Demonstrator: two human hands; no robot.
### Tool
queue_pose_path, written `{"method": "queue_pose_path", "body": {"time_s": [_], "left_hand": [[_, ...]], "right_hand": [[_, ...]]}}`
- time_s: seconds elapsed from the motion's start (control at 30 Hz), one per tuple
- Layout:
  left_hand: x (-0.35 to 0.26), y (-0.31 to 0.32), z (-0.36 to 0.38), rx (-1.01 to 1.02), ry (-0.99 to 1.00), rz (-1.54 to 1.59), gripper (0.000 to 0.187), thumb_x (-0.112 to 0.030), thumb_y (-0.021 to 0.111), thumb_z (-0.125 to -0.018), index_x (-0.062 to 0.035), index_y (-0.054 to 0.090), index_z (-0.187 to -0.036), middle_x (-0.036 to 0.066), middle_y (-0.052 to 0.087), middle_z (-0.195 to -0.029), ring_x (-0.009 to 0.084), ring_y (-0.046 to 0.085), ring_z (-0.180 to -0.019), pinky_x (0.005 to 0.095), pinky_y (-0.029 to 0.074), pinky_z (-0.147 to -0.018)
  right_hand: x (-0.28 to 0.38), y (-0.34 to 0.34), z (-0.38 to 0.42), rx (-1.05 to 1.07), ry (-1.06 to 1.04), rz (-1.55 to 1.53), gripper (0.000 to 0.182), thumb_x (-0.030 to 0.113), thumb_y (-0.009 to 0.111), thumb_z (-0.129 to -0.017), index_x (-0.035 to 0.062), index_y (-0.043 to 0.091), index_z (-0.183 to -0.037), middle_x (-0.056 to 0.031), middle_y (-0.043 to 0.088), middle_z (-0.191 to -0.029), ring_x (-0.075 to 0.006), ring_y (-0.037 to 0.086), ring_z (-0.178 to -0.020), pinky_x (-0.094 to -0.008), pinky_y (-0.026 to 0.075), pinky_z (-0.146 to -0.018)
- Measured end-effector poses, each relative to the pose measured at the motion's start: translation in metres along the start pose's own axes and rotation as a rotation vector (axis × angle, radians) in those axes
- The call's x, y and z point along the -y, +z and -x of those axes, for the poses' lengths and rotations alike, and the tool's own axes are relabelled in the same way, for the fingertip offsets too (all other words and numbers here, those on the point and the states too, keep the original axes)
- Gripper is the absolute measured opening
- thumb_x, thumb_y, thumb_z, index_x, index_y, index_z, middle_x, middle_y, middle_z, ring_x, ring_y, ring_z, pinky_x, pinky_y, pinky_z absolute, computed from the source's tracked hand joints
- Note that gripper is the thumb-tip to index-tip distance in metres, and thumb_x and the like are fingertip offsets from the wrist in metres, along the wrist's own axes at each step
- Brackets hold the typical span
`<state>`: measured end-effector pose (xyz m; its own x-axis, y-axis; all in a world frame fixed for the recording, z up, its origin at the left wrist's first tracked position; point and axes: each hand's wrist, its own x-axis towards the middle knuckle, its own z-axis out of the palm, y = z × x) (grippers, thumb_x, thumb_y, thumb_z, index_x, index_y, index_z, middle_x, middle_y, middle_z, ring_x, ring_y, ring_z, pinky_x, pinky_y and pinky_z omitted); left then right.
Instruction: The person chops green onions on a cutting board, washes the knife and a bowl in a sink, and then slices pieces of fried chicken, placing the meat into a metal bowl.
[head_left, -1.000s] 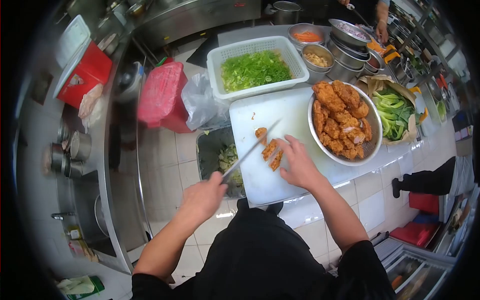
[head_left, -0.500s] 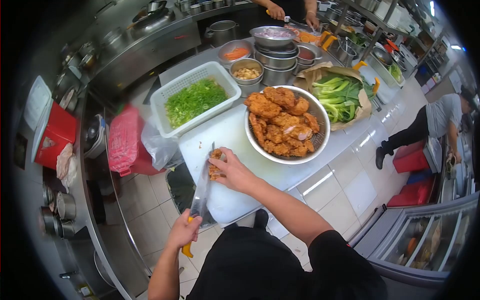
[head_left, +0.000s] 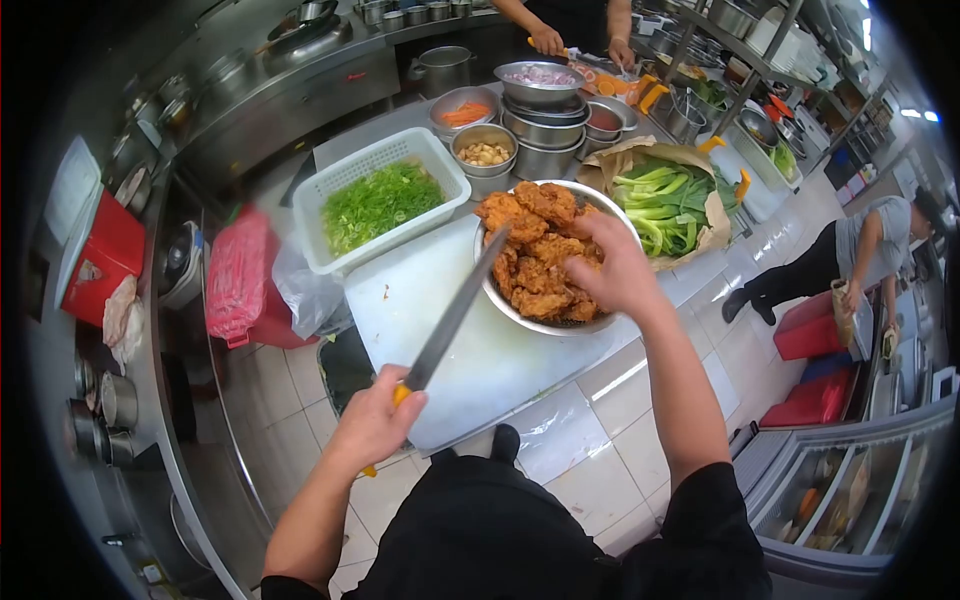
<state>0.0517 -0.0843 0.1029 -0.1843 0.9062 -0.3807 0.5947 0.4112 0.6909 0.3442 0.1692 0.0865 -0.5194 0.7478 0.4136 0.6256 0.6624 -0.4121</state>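
My left hand [head_left: 375, 425] grips the yellow handle of a long knife [head_left: 455, 310], whose blade is raised off the white cutting board [head_left: 420, 290] and points toward a metal strainer bowl [head_left: 520, 322]. The bowl is piled with fried chicken [head_left: 525, 215]. My right hand [head_left: 620, 270] reaches into the bowl from the right, fingers curled over chicken pieces on its near side. No cut pieces lie on the board.
A white basket [head_left: 312, 240] of chopped greens stands behind the board. Stacked metal bowls [head_left: 545, 95] and leafy greens on brown paper [head_left: 665, 200] lie beyond. Another person's hands [head_left: 545, 40] work at the far end, and a person [head_left: 870, 250] bends in the right aisle. A red-bagged bin [head_left: 240, 275] stands left.
The cut chicken pieces have left the board. My right hand went from the board up into the bowl, and the knife lifted from the board's left edge, its blade swinging toward the bowl.
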Motion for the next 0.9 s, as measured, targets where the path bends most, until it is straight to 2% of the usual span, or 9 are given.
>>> {"method": "queue_pose_path", "body": {"time_s": [0.1,0.23,0.3,0.47,0.5,0.6,0.7,0.8,0.9], "left_hand": [[0.051,0.005,0.017,-0.053,-0.055,0.043,0.045,-0.035,0.063,-0.099,-0.0023,0.050,-0.126,0.021,0.070,-0.083,0.0408,0.071,-0.078,0.0466,0.054,-0.071],[0.060,0.017,0.042,-0.044,-0.309,0.102,0.042,-0.034,0.063,-0.100,-0.0013,0.052,-0.124,0.015,0.067,-0.075,0.0279,0.070,-0.063,0.0404,0.054,-0.062],[0.080,0.030,0.046,-0.052,-0.316,0.115,0.041,-0.033,0.063,-0.100,-0.0006,0.053,-0.123,0.013,0.066,-0.071,0.0224,0.068,-0.058,0.0376,0.053,-0.058],[0.101,0.036,0.040,-0.015,-0.306,0.257,0.039,-0.032,0.061,-0.101,-0.0015,0.054,-0.123,0.011,0.066,-0.072,0.0215,0.067,-0.058,0.0358,0.054,-0.057],[0.105,0.035,0.034,-0.005,-0.309,0.302,0.038,-0.032,0.060,-0.101,-0.0018,0.054,-0.123,0.010,0.066,-0.073,0.0211,0.067,-0.057,0.0353,0.054,-0.057],[0.107,0.022,0.021,-0.002,-0.288,0.241,0.036,-0.032,0.059,-0.102,-0.0024,0.056,-0.122,0.009,0.066,-0.075,0.0204,0.066,-0.057,0.0353,0.054,-0.057],[0.117,0.008,0.008,-0.003,-0.304,0.280,0.035,-0.033,0.058,-0.102,-0.0025,0.057,-0.120,0.009,0.066,-0.077,0.0197,0.065,-0.056,0.0354,0.054,-0.056],[0.114,-0.011,0.004,-0.022,-0.329,0.200,0.035,-0.033,0.058,-0.102,-0.0034,0.057,-0.120,0.009,0.065,-0.077,0.0179,0.065,-0.059,0.0351,0.054,-0.056],[0.119,-0.018,0.007,-0.108,-0.288,0.056,0.038,-0.036,0.059,-0.101,-0.0028,0.055,-0.119,0.020,0.069,-0.085,0.0372,0.070,-0.074,0.0468,0.056,-0.069]], "right_hand": [[-0.020,0.009,-0.044,0.090,0.331,-0.068,0.064,0.036,0.071,-0.090,0.0006,0.054,-0.140,-0.0286,0.069,-0.116,-0.0467,0.059,-0.120,-0.0537,0.039,-0.111],[-0.053,0.049,-0.096,0.230,0.431,0.312,0.069,0.053,0.060,-0.094,0.0027,0.055,-0.141,-0.0247,0.072,-0.115,-0.0421,0.064,-0.117,-0.0546,0.033,-0.113],[-0.056,0.055,-0.105,0.213,0.415,0.204,0.070,0.052,0.064,-0.092,0.0034,0.055,-0.141,-0.0247,0.071,-0.117,-0.0410,0.064,-0.117,-0.0540,0.034,-0.112],[-0.057,0.058,-0.114,0.077,0.392,-0.176,0.071,0.034,0.085,-0.080,0.0019,0.059,-0.138,-0.0221,0.072,-0.117,-0.0346,0.067,-0.115,-0.0444,0.051,-0.099],[-0.051,0.053,-0.115,0.072,0.426,-0.225,0.067,0.024,0.087,-0.078,0.0004,0.061,-0.135,-0.0167,0.073,-0.110,-0.0272,0.069,-0.103,-0.0384,0.055,-0.089],[-0.034,0.031,-0.120,0.044,0.384,-0.254,0.058,0.021,0.085,-0.083,0.0012,0.062,-0.133,-0.0106,0.071,-0.101,-0.0194,0.066,-0.090,-0.0338,0.055,-0.081],[0.016,0.011,-0.106,0.036,0.396,-0.626,0.048,0.016,0.080,-0.089,0.0023,0.062,-0.132,-0.0060,0.066,-0.094,-0.0113,0.062,-0.083,-0.0245,0.053,-0.071],[0.091,0.015,-0.074,0.185,0.355,-0.729,0.048,0.016,0.078,-0.090,0.0025,0.061,-0.133,-0.0070,0.066,-0.097,-0.0129,0.063,-0.084,-0.0242,0.053,-0.071],[0.130,0.076,-0.031,0.369,0.359,-0.760,0.047,0.019,0.076,-0.091,0.0013,0.060,-0.131,-0.0104,0.066,-0.099,-0.0201,0.066,-0.087,-0.0322,0.056,-0.075]]}}
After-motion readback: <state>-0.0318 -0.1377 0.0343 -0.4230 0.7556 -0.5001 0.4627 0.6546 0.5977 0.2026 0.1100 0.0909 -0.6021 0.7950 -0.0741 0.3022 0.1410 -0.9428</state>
